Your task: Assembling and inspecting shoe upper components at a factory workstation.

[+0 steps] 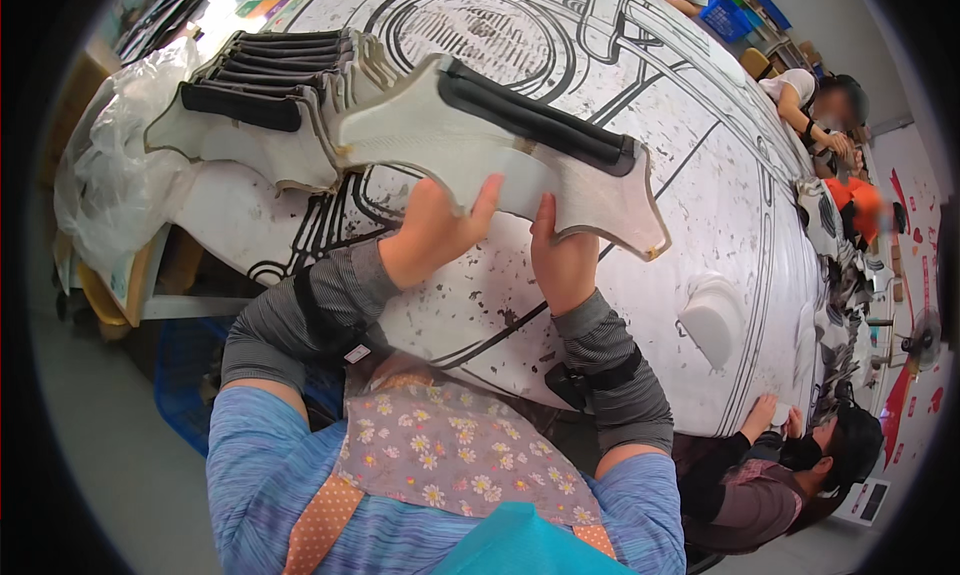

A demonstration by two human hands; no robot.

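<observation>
In front of me I hold a flat, cream-coloured shoe upper (600, 195), its lining side up and a black padded collar along the far edge. A light grey half-round patch (528, 183) lies on the middle of its near edge. My left hand (440, 230) grips that edge at the left of the patch, thumb on top. My right hand (565, 260) holds it at the patch's right side, thumb resting on the patch and fingers mostly hidden underneath. Left of it, a pile of similar uppers (235, 145) lies overlapped, one with a grey patch showing.
White half-round pieces (713, 320) sit stacked on the right of the table (640, 345), whose white cover has black line drawings. A clear plastic bag (120, 165) is at the left edge. Co-workers sit along the right side, one person (770, 475) close by. A blue crate (185, 375) stands below.
</observation>
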